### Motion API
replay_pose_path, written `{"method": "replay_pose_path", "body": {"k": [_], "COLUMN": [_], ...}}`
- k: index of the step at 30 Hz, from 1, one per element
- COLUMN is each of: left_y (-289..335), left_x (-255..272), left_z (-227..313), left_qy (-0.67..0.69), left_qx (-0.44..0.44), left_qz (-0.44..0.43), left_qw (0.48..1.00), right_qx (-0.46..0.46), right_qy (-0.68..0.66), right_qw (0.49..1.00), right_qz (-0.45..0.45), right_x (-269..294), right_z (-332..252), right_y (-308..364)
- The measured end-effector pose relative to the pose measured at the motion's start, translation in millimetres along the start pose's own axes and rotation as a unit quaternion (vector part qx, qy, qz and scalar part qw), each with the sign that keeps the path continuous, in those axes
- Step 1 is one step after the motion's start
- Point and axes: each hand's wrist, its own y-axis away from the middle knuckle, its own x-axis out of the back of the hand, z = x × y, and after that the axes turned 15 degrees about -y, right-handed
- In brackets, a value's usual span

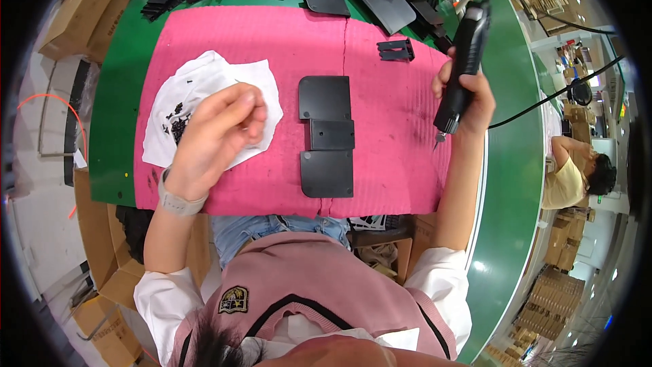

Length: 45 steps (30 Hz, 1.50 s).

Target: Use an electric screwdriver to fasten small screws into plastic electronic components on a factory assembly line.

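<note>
Slanting black electric screwdriver (466, 53), silver-tipped

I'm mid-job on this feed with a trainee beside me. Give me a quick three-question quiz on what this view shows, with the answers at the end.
1. What is the right hand holding?
a) a hammer
b) a black power screwdriver
c) a pair of pliers

2. True or false: the small dark screws lie on the white cloth.

3. Fill in the colour: the flat black part lies on a ____ mat.

Key: 1. b; 2. true; 3. pink
</note>
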Motion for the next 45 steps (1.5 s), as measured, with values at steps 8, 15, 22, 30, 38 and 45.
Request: {"method": "replay_pose_path", "body": {"k": [8,15,22,30,38,45], "left_y": [-21,-13,-13,-10,-10,-15], "left_x": [-41,-46,-41,-39,-47,-37], "left_z": [-16,-19,-25,-25,-29,-28], "left_qy": [-0.033,-0.138,-0.125,-0.131,-0.234,-0.382], "left_qx": [0.023,-0.024,-0.030,-0.039,-0.154,-0.014], "left_qz": [-0.065,-0.034,-0.023,-0.007,0.044,0.091], "left_qw": [0.997,0.990,0.991,0.991,0.959,0.920], "right_qx": [0.084,0.163,0.147,0.140,0.116,0.114], "right_qy": [-0.045,-0.154,-0.182,-0.188,-0.220,-0.049], "right_qw": [0.963,0.904,0.938,0.952,0.949,0.966], "right_qz": [-0.252,-0.364,-0.256,-0.198,-0.194,-0.229], "right_x": [-102,-120,-122,-130,-125,-126], "right_z": [-15,6,17,24,26,37], "right_y": [14,24,29,33,30,31]}}
